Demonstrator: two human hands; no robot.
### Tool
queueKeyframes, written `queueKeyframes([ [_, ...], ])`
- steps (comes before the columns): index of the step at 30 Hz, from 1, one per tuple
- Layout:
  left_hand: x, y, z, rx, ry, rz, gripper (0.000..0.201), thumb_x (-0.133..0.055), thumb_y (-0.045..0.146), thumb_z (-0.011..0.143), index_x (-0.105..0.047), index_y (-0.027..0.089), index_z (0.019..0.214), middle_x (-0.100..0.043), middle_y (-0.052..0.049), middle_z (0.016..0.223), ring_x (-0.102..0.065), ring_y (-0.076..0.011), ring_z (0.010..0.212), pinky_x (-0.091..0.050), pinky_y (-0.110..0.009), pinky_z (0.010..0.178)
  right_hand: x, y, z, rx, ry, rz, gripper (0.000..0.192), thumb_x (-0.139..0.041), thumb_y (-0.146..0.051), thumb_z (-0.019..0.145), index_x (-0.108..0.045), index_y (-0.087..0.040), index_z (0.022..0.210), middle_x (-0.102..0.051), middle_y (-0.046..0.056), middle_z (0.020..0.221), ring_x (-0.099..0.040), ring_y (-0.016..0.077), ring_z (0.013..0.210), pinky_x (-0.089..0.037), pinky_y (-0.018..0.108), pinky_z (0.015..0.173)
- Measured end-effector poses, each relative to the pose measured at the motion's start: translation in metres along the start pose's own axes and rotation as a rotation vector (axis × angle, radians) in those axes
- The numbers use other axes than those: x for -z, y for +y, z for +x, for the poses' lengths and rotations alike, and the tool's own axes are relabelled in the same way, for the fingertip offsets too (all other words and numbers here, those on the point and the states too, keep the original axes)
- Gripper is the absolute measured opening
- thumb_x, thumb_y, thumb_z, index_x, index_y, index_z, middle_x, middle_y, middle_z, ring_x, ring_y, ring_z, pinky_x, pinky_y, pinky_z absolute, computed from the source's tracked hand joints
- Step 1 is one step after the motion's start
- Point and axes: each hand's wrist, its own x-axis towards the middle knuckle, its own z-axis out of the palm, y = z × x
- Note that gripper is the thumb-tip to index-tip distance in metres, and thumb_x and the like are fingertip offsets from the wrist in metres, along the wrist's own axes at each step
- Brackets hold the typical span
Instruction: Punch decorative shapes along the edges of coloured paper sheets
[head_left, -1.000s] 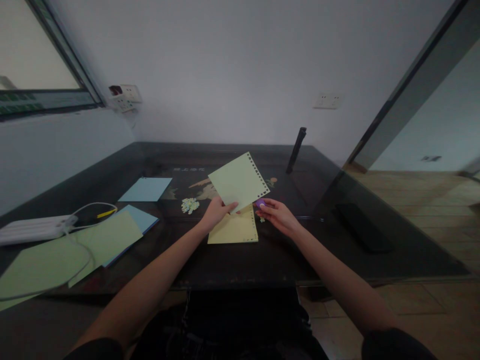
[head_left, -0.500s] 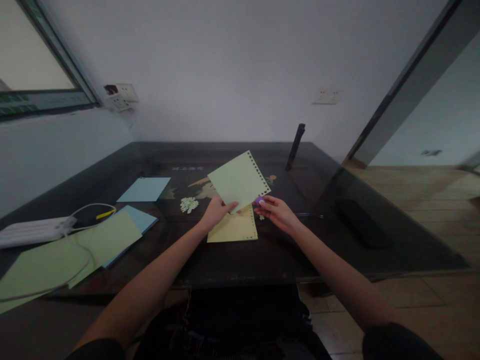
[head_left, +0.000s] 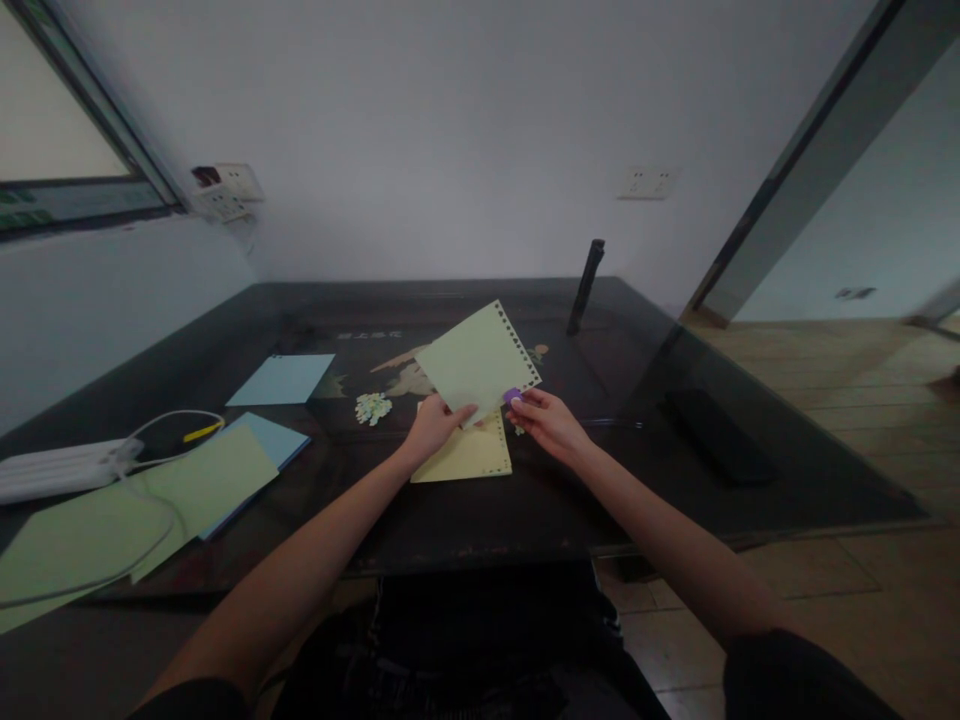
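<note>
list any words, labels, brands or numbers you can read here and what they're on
No text here can be read.
Pale characters in the dark table top, behind the green sheet held by the left hand: too blurred to read.
Purple punch in the right hand: no label visible.
Yellow sheet: blank.

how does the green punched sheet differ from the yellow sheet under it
The pale green paper sheet is lifted and tilted, pinched by the left hand; the pale yellow paper sheet lies flat on the dark table. Green shows whole, while yellow is partly hidden. Both have a row of punched holes along one edge.
</note>
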Motion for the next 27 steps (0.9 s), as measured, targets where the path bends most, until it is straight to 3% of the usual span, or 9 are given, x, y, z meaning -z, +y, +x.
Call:
queueKeyframes([
  [14,-0.0018,-0.0033,-0.0012,-0.049,-0.012,0.058,0.022,-0.062,0.031,0.078,-0.070,0.010,0.076,-0.073,-0.008,0.073,-0.063,-0.0157,0.062,-0.048,-0.024,0.061,-0.0053,0.0000,-0.0009,0.040,0.066,-0.052,0.031,-0.084,-0.028,0.054,-0.063,-0.017,0.073,-0.063,0.000,0.071,-0.056,0.0087,0.059,-0.043,0.024,0.056],
  [27,-0.0027,-0.0033,-0.0014,-0.048,0.002,0.047,0.021,-0.064,0.030,0.075,-0.071,0.010,0.079,-0.074,-0.008,0.076,-0.069,-0.0215,0.072,-0.053,-0.030,0.071,-0.0051,0.0013,-0.0002,0.067,0.068,-0.119,0.031,-0.081,-0.028,0.057,-0.061,-0.016,0.078,-0.060,0.000,0.069,-0.054,0.0091,0.057,-0.038,0.025,0.053],
])
